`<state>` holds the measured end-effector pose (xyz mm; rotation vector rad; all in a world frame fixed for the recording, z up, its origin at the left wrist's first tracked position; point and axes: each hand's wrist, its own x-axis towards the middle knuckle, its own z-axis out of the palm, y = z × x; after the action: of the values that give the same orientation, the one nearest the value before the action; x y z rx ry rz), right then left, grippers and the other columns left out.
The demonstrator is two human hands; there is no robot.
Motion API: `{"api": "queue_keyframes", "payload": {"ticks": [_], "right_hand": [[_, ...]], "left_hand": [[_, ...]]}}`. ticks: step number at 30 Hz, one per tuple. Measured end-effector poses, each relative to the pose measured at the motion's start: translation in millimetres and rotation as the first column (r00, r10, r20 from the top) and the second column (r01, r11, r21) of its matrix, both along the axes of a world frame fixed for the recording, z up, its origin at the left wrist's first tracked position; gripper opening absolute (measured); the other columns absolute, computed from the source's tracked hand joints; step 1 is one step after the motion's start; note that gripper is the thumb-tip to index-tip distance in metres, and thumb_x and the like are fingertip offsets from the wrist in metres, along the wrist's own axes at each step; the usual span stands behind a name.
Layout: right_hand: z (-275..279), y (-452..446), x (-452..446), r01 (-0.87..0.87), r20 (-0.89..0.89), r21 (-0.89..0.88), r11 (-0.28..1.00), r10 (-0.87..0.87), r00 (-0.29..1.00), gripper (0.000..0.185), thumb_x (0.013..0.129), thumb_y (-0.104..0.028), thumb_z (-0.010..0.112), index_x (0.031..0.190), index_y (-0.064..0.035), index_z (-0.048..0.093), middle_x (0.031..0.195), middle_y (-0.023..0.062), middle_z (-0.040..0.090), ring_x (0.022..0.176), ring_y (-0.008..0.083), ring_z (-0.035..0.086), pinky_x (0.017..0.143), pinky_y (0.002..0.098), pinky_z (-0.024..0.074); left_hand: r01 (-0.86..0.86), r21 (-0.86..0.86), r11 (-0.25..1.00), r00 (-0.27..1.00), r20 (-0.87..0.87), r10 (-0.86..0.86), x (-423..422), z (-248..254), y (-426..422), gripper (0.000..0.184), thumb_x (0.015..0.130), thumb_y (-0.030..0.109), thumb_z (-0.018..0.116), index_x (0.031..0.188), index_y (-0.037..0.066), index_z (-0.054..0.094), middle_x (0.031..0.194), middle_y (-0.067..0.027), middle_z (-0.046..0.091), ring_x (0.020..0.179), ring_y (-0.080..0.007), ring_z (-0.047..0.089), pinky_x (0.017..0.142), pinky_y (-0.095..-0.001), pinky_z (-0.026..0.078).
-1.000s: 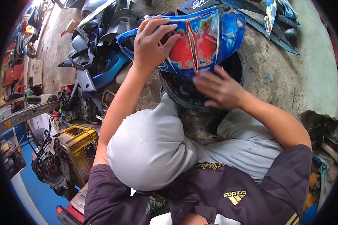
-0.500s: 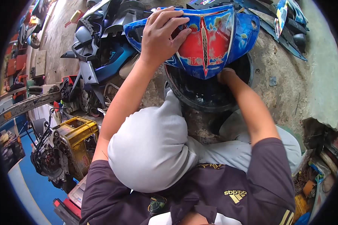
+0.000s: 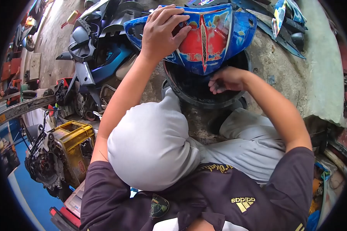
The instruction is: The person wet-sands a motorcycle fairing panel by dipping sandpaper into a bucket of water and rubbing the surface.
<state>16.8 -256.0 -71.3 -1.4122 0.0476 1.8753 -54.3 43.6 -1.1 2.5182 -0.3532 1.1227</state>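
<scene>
Beyond the raised left knee (image 3: 150,146), the left hand (image 3: 164,32) grasps one side of a blue and red panel (image 3: 208,42), its fingers spread over the upper edge and the thumb lying on the front. From this grip the panel extends to the right, and its pointed lower end hangs over the opening of a black basin (image 3: 204,103), which is below and to the right of the grip. Just beside this end, the right hand (image 3: 228,79) is over the basin with fingers bent inward; something dark is near its fingertips, but I cannot tell whether it holds anything. In my judgement, the main risk is that the panel turns or slides, because the visible hold is only at one side; if the surface is wet, the fingers may slip. A strong push on the part farthest from the grip could cause such turning. Whether the basin supports the panel from behind is hidden. To the left of the grip lie grey and dark plastic parts (image 3: 81,35), so a sudden swing of the panel could scratch it against them.
</scene>
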Motion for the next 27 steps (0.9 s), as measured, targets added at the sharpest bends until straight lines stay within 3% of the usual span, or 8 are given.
{"api": "queue_keyframes", "payload": {"ticks": [5,10,14,17,18,20,22,27], "right_hand": [[119.9,3.5,23.6,-0.023,0.151,0.121,0.992,0.005,0.989,0.027,0.11,-0.018,0.061,0.115,0.005,0.075,0.105,0.0164,0.081,0.097,0.0263,0.08,0.087,0.0371,0.0648],[155.8,36.3,60.6,0.139,0.485,0.358,0.923,-0.311,0.817,0.031,0.11,-0.014,0.054,0.123,0.0047,0.075,0.116,0.0148,0.081,0.109,0.0204,0.078,0.101,0.033,0.0627],[149.4,49.9,72.5,0.081,0.785,0.439,0.895,-0.426,0.45,0.035,0.108,-0.011,0.05,0.127,0.0045,0.075,0.122,0.0159,0.08,0.113,0.0219,0.078,0.105,0.0357,0.0613],[134.3,44.5,47.5,-0.086,0.948,0.285,0.955,-0.294,-0.12,0.034,0.106,-0.013,0.054,0.128,0.0022,0.076,0.125,0.0123,0.081,0.111,0.029,0.079,0.106,0.0397,0.0609],[117.0,34.8,43.4,-0.285,0.899,0.234,0.929,-0.318,-0.301,0.043,0.101,-0.027,0.069,0.134,0.0004,0.075,0.145,0.0189,0.072,0.13,0.04,0.07,0.112,0.0506,0.055],[93.5,23.2,11.0,-0.371,0.828,0.115,0.921,-0.296,-0.477,0.051,0.103,-0.035,0.07,0.143,-0.0041,0.071,0.155,0.0192,0.065,0.143,0.0402,0.059,0.12,0.0515,0.0471],[86.0,13.0,9.0,-0.393,0.796,-0.082,0.916,-0.178,-0.579,0.069,0.103,-0.051,0.072,0.158,-0.0103,0.061,0.171,0.0148,0.05,0.162,0.0403,0.037,0.131,0.0524,0.0323],[79.2,6.1,35.8,-0.282,0.743,-0.078,0.956,-0.133,-0.656,0.074,0.102,-0.06,0.07,0.163,-0.0196,0.058,0.177,0.0066,0.044,0.164,0.0413,0.033,0.131,0.0603,0.0282]], "left_hand": [[0.003,-0.003,1.0,1.0,-0.024,-0.003,-2.0,2.1,-1.6,0.029,0.091,0.026,0.086,0.117,0.014,0.08,0.131,-0.0066,0.075,0.132,-0.0327,0.067,0.119,-0.0512,0.048],[0.003,0.011,1.0,1.0,-0.03,-0.003,-6.7,1.2,-3.9,0.03,0.091,0.026,0.085,0.118,0.014,0.079,0.132,-0.007,0.074,0.134,-0.0324,0.066,0.12,-0.0516,0.046],[-0.002,0.012,1.0,0.999,-0.039,0.002,-6.1,-1.7,-1.0,0.028,0.092,0.03,0.086,0.117,0.017,0.08,0.133,-0.0035,0.073,0.135,-0.0302,0.064,0.12,-0.0518,0.046],[-0.001,0.003,1.0,0.999,-0.037,0.001,-5.2,-3.6,-0.4,0.029,0.092,0.03,0.086,0.117,0.017,0.08,0.133,-0.0032,0.073,0.135,-0.0304,0.064,0.12,-0.0518,0.046],[-0.006,-0.003,1.0,0.999,-0.037,0.006,-4.5,-4.4,0.5,0.028,0.092,0.03,0.086,0.117,0.017,0.08,0.133,-0.0032,0.073,0.134,-0.0304,0.064,0.12,-0.0518,0.046],[-0.014,-0.013,1.0,0.999,-0.04,0.013,-2.2,-6.0,1.6,0.028,0.092,0.03,0.086,0.117,0.017,0.08,0.134,-0.0031,0.073,0.134,-0.0304,0.065,0.12,-0.0518,0.046],[-0.013,-0.001,1.0,0.999,-0.032,0.013,-1.9,-5.0,0.6,0.028,0.092,0.03,0.086,0.116,0.017,0.081,0.134,-0.0031,0.073,0.134,-0.0304,0.065,0.12,-0.0517,0.046],[-0.011,0.0,1.0,0.999,-0.039,0.011,-2.5,-4.3,1.1,0.028,0.091,0.029,0.087,0.116,0.017,0.081,0.133,-0.0031,0.073,0.132,-0.0301,0.065,0.117,-0.0507,0.047]]}}
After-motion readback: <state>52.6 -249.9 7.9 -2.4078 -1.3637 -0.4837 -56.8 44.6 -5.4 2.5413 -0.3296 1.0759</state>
